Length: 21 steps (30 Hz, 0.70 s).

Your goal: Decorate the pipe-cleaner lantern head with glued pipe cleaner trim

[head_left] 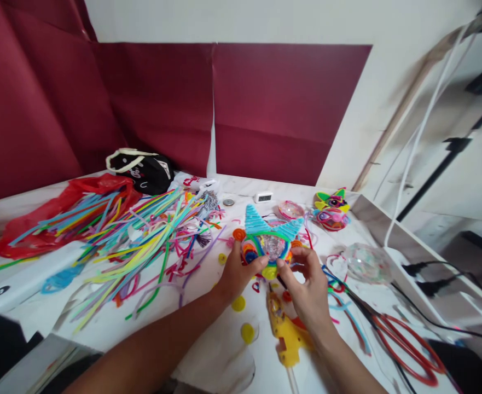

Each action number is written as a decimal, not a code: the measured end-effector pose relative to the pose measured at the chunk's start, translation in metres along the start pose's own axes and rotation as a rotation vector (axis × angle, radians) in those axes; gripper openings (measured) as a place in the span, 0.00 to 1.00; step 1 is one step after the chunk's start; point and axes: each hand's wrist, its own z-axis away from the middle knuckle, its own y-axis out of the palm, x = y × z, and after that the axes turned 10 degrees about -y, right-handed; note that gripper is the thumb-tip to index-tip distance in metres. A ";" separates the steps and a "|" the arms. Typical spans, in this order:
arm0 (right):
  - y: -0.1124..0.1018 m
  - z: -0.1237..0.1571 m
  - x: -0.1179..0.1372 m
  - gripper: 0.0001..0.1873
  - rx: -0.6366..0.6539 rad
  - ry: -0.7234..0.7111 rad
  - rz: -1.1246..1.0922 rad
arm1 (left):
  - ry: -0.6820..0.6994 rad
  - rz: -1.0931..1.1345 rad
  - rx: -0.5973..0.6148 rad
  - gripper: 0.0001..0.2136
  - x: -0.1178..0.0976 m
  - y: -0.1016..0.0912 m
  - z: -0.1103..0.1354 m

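Note:
Between my two hands, above the table, is a pipe-cleaner animal face (271,241) with blue pointed ears, a green rim and coloured coils. My left hand (241,268) grips its left side, thumb on the front. On its lower right, my right hand (306,273) pinches the edge with thumb and fingers. Just below lies a yellow hot glue gun (285,334), its nozzle end toward the face. Yellow discs (238,303) are scattered near my left wrist. A pair of scissors (405,342) with red handles rests right of my right hand.
Loose pipe cleaners (154,235) spread over the left, some in a red plastic bag (64,210). Behind stand a black pouch (142,172) and a small digital clock (263,197). At right are a finished colourful animal (331,210), a clear bowl (367,262) and a power strip with cables (413,279).

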 end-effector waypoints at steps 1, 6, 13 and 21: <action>0.000 0.000 0.000 0.20 -0.001 -0.009 0.005 | -0.002 0.007 0.000 0.28 0.000 0.000 0.000; 0.002 0.001 -0.002 0.20 -0.008 -0.019 0.019 | 0.007 0.025 0.006 0.30 0.000 0.001 0.000; 0.001 0.000 0.000 0.21 -0.015 -0.059 0.025 | 0.000 0.085 0.039 0.29 0.001 0.002 -0.001; 0.000 -0.001 0.004 0.20 -0.003 -0.122 0.007 | -0.007 0.163 0.058 0.26 -0.008 0.002 0.004</action>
